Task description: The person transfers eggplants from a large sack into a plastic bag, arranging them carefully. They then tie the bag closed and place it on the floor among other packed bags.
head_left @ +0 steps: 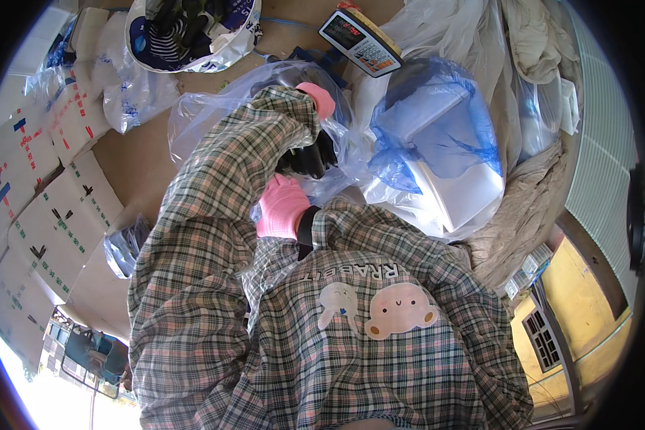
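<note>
A clear plastic bag (209, 113) lies before me with dark, glossy eggplants (322, 153) in it. My left hand (320, 100), in a pink knit glove, reaches across over the bag. Its fingers are hidden past the sleeve, so what they touch cannot be made out. Closer to my body is my right hand (282, 208), also in a pink glove, with a black band at the wrist. It is curled at the near side of the bag, and thin plastic shows beside it. The fingertips are turned out of sight.
Ahead stands a digital scale (361, 43) with a keypad. A printed sack (193, 59) holds dark produce. To the right is a white foam box (457, 199) with a blue plastic liner (435, 123). White cartons (48, 209) bearing writing are stacked at the left.
</note>
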`<state>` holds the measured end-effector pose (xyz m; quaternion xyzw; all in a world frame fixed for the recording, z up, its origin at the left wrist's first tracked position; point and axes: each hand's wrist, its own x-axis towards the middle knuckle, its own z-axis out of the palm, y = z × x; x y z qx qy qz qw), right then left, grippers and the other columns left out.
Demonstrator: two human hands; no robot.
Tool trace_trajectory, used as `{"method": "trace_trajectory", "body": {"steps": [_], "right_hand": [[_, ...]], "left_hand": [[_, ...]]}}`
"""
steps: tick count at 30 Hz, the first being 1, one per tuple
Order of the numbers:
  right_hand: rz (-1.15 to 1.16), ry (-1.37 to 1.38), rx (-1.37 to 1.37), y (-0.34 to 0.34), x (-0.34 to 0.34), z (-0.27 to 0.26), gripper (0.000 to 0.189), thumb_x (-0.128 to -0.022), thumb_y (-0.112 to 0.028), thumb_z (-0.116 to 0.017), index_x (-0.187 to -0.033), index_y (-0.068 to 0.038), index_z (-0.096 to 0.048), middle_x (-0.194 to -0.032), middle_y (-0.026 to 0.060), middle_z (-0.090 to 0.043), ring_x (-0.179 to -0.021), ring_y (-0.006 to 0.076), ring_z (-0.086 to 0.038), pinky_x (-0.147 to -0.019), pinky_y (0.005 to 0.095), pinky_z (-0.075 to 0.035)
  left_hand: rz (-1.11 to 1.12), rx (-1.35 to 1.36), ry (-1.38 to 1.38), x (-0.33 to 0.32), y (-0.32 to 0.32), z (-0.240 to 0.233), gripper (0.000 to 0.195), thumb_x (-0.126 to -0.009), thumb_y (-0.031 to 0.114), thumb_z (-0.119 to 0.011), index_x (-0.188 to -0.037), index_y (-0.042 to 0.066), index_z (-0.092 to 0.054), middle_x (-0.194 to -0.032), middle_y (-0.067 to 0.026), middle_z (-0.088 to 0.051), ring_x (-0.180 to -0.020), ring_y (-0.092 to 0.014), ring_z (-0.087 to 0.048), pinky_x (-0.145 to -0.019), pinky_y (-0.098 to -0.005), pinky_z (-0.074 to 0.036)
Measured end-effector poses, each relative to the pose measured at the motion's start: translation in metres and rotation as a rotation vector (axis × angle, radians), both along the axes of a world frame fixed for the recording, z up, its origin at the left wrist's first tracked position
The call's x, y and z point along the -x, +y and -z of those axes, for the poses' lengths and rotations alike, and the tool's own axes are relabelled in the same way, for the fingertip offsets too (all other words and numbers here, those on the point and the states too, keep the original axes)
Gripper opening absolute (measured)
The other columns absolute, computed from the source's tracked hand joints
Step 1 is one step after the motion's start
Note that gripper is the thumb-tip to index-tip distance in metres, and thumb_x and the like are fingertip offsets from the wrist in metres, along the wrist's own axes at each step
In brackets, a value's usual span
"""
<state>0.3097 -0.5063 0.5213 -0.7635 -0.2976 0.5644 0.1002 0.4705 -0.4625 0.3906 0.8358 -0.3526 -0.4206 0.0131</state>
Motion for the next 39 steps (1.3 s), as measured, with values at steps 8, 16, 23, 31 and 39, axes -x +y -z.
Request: {"method": "trace_trajectory", "body": {"steps": [8, 16, 23, 31, 39], "right_hand": [[0.27, -0.037, -0.056, 0.022, 0.045, -0.002, 0.126, -0.067, -0.059, -0.081, -0.157, -0.002, -0.013, -0.162, 0.0241, -0.022, -0.149, 0.0382, -0.024, -0.118, 0.0568, -0.02], [0.225, -0.084, 0.008, -0.033, 0.051, 0.066, 0.07, -0.086, -0.038, -0.072, -0.139, -0.006, -0.041, -0.135, 0.0152, -0.05, -0.127, 0.0277, -0.047, -0.107, 0.0441, -0.037], [1.356, 0.369, -0.599, -0.066, 0.059, 0.143, 0.046, -0.091, -0.03, -0.067, -0.126, -0.007, -0.049, -0.119, 0.012, -0.058, -0.111, 0.0243, -0.055, -0.098, 0.0373, -0.045], [1.693, 0.845, -0.788, -0.072, 0.042, 0.126, 0.015, -0.099, -0.019, -0.051, -0.096, -0.006, -0.059, -0.086, 0.0074, -0.06, -0.078, 0.0202, -0.059, -0.07, 0.0342, -0.049], [0.542, -0.118, -0.715, -0.079, -0.006, 0.049, 0.013, -0.092, -0.007, -0.06, -0.104, -0.006, -0.064, -0.095, 0.0178, -0.066, -0.091, 0.0396, -0.063, -0.078, 0.0436, -0.051]], "left_hand": [[-0.09, 1.099, -0.298, 0.013, 0.013, -0.072, 0.009, -0.09, 0.014, -0.064, -0.097, 0.014, -0.068, -0.099, -0.0071, -0.063, -0.102, -0.03, -0.061, -0.089, -0.0425, -0.049], [-1.05, 0.934, 0.168, 0.107, -0.036, -0.053, 0.015, -0.102, 0.017, -0.051, -0.108, 0.005, -0.059, -0.09, -0.0105, -0.066, -0.081, -0.026, -0.063, -0.077, -0.0337, -0.05], [-1.748, 1.246, 0.596, 0.125, -0.025, -0.117, 0.023, -0.109, 0.023, -0.043, -0.099, 0.006, -0.056, -0.074, 0.0034, -0.045, -0.067, -0.009, -0.042, -0.079, -0.0264, -0.044], [-1.78, 1.448, 0.256, 0.197, -0.009, -0.117, 0.026, -0.108, 0.027, -0.044, -0.093, 0.007, -0.05, -0.077, -0.0013, -0.045, -0.075, -0.013, -0.047, -0.117, -0.0428, -0.03], [-1.909, 1.532, 0.009, 0.243, 0.008, -0.092, 0.027, -0.108, 0.026, -0.046, -0.097, 0.004, -0.057, -0.097, -0.0059, -0.055, -0.104, -0.02, -0.051, -0.098, -0.037, -0.041]]}}
